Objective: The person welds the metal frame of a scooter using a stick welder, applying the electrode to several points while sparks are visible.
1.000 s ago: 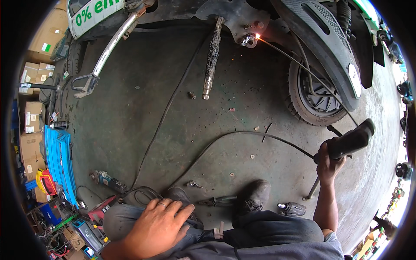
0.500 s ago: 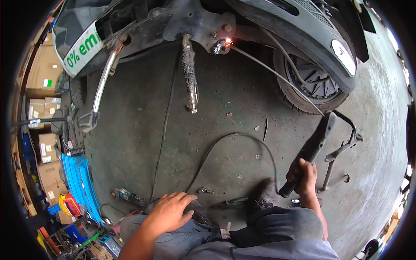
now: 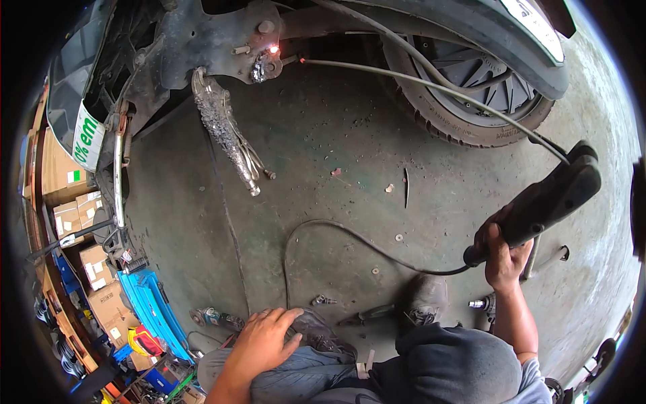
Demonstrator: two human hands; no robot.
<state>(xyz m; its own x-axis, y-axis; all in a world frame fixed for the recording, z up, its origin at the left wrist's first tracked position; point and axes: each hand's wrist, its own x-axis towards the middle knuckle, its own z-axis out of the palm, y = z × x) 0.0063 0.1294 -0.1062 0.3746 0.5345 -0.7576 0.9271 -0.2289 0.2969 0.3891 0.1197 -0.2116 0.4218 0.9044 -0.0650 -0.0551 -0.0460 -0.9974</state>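
My right hand (image 3: 506, 254) is wrapped round the black handle of a welding electrode holder (image 3: 555, 202), raised at the right. A long welding rod (image 3: 444, 84) runs from its jaws toward a grey metal bracket (image 3: 192, 44) on a vehicle's underside. The rod's red-hot tip is apart from the bracket, just right of it. A small spot glows on the bracket beside a shiny weld lump (image 3: 258, 70). A spatter-crusted clamp (image 3: 225, 128) hangs from the bracket's lower left edge. My left hand (image 3: 269, 340) lies on my left knee, fingers stretched, holding nothing.
A tyred wheel (image 3: 461, 111) lies beneath the bodywork at upper right. One black cable (image 3: 343, 225) loops across the floor to the holder. An angle grinder (image 3: 219, 318) lies by my left knee. Cardboard boxes (image 3: 64, 172) and a blue plastic piece (image 3: 151, 303) line the left side.
The rod's tip has come away from the bracket, and the bright arc has shrunk to a small glow. My right hand has moved up and right with the holder. My view has shifted rightward.
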